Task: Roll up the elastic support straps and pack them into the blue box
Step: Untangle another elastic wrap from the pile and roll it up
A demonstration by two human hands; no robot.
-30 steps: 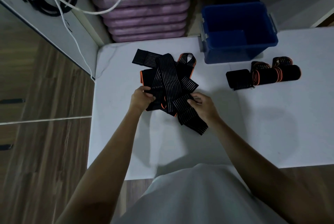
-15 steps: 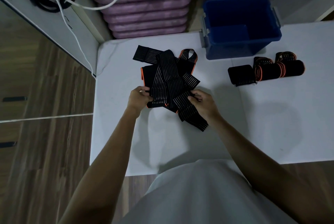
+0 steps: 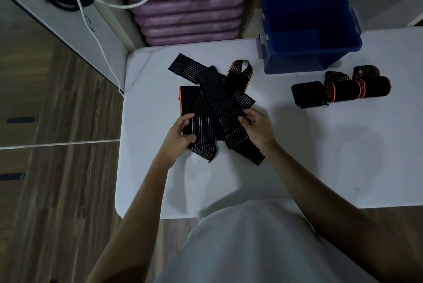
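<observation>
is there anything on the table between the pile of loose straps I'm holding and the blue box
Nothing visible. The white table is bare between the loose straps and the blue box, whose top is open. The rolled straps lie to the right, below the box, off that line.

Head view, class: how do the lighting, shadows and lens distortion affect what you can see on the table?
Head view: dim light merges the black strap pile into one dark mass; soft shadows fall on the white table; the wide-angle lens bends the table's edges; the blue box stays readable.
</observation>
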